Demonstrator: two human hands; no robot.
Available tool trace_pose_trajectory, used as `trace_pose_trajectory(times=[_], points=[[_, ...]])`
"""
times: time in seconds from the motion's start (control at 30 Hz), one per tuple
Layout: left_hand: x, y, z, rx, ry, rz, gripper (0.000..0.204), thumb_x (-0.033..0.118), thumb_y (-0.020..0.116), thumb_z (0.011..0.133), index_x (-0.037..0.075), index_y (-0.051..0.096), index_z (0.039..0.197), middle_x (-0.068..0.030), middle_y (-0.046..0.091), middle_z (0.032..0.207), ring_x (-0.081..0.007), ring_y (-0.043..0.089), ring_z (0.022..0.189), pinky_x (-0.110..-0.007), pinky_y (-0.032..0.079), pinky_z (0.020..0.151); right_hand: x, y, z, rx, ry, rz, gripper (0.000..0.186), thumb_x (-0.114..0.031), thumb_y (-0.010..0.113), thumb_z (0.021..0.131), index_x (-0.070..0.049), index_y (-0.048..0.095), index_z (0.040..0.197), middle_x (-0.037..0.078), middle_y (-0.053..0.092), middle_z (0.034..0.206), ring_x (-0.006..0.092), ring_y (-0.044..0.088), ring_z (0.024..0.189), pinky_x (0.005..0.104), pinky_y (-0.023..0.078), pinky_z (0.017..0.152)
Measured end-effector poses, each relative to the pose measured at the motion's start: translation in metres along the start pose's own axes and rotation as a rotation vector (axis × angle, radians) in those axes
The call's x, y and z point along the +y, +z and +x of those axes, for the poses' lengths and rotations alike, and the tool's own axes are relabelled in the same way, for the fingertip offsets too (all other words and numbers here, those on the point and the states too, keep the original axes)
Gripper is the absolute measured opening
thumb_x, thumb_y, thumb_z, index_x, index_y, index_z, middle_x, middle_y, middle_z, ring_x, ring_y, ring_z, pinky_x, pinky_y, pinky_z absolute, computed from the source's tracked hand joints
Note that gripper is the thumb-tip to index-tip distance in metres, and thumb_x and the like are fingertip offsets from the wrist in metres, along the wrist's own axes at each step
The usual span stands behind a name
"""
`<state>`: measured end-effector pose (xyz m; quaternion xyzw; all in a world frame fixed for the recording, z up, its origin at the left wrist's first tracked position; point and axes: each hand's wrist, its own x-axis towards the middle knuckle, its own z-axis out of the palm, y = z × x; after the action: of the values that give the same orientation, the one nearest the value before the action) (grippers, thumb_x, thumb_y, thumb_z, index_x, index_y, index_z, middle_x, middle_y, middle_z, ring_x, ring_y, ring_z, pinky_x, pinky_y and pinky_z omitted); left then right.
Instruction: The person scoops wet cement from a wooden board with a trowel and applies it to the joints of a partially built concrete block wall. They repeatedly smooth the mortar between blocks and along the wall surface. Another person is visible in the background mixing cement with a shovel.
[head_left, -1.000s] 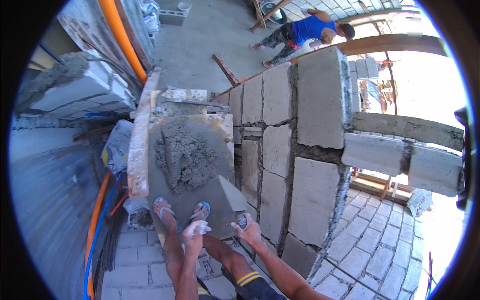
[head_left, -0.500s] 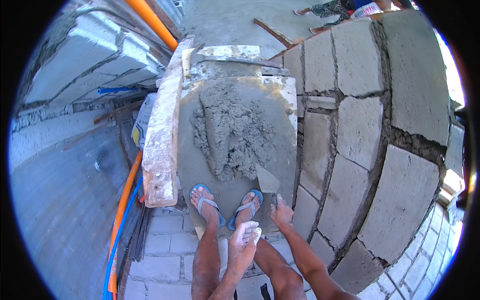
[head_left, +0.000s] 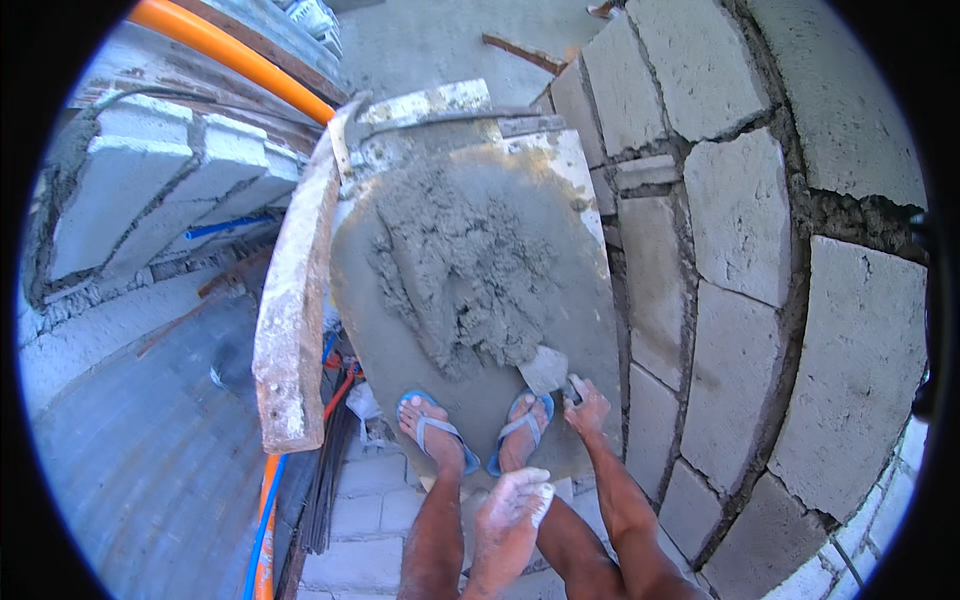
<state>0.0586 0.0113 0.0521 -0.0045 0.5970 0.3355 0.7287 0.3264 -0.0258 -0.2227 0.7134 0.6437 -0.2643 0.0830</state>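
Note:
My right hand [head_left: 590, 408] is closed around the handle of a trowel [head_left: 544, 370]. The trowel's pale, mortar-smeared blade points left and meets the near right side of a heap of wet grey mortar [head_left: 465, 275]. This mortar lies on a broad flat board [head_left: 590, 300] smeared with cement. Raised between my knees, my left hand [head_left: 510, 515] has its fingers curled together and whitened with dust; nothing shows in it. My feet, in blue and grey flip-flops [head_left: 437, 432], stand on the near end of the board.
A block wall [head_left: 740, 215] with mortar joints rises along the right. Left of the board runs a thick, cement-crusted timber [head_left: 292, 330]. Orange pipe [head_left: 235, 55], thin blue pipe [head_left: 265, 530] and a corrugated sheet [head_left: 120, 430] lie farther left. A wood strip [head_left: 523, 52] rests at the back.
The view has shifted, so the wall looks larger and the person at the back has mostly left the picture. The trowel blade has turned flatter beside the mortar. My left hand stays curled.

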Motion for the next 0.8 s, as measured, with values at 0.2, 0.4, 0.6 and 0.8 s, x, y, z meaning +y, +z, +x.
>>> trace_pose_trajectory(times=[0.2,0.4,0.6,0.8], points=[[0.002,0.02,-0.006,-0.073,-0.016,0.101,0.023,-0.004,0.053,0.089,-0.005,0.056,0.112,-0.0103,0.063,0.1,-0.0155,0.061,0.094,-0.027,0.048,0.086,-0.05,-0.006,0.042,0.251,-0.123,0.266,0.051,-0.019,0.07,0.062,-0.019,0.065,0.112,0.012,0.062,0.091,0.0336,0.062,0.087,0.0441,0.051,0.077],[-0.004,0.019,0.007,0.199,0.228,0.089,0.023,-0.002,0.055,0.088,-0.003,0.057,0.111,-0.0092,0.064,0.099,-0.0147,0.062,0.092,-0.025,0.049,0.082,-0.138,-0.048,0.092,0.332,-0.256,0.593,0.052,-0.019,0.072,0.062,-0.01,0.066,0.113,0.019,0.065,0.102,0.038,0.062,0.094,0.0427,0.049,0.088],[-0.018,-0.009,0.034,0.477,0.12,-0.269,0.021,0.022,0.054,0.091,0.013,0.06,0.109,-0.001,0.062,0.097,-0.0179,0.063,0.076,-0.028,0.049,0.061,-0.162,-0.237,0.043,0.436,-0.534,0.525,0.054,-0.019,0.074,0.061,-0.012,0.066,0.114,0.016,0.066,0.097,0.037,0.063,0.089,0.0444,0.051,0.084],[-0.01,-0.028,0.063,0.523,0.066,-0.3,0.041,0.032,0.057,0.088,0.013,0.054,0.124,-0.0085,0.058,0.119,-0.028,0.06,0.099,-0.041,0.047,0.081,-0.18,-0.332,-0.014,0.049,-0.585,0.575,0.056,-0.016,0.073,0.061,-0.014,0.065,0.116,0.014,0.065,0.094,0.034,0.063,0.082,0.0371,0.052,0.075]])
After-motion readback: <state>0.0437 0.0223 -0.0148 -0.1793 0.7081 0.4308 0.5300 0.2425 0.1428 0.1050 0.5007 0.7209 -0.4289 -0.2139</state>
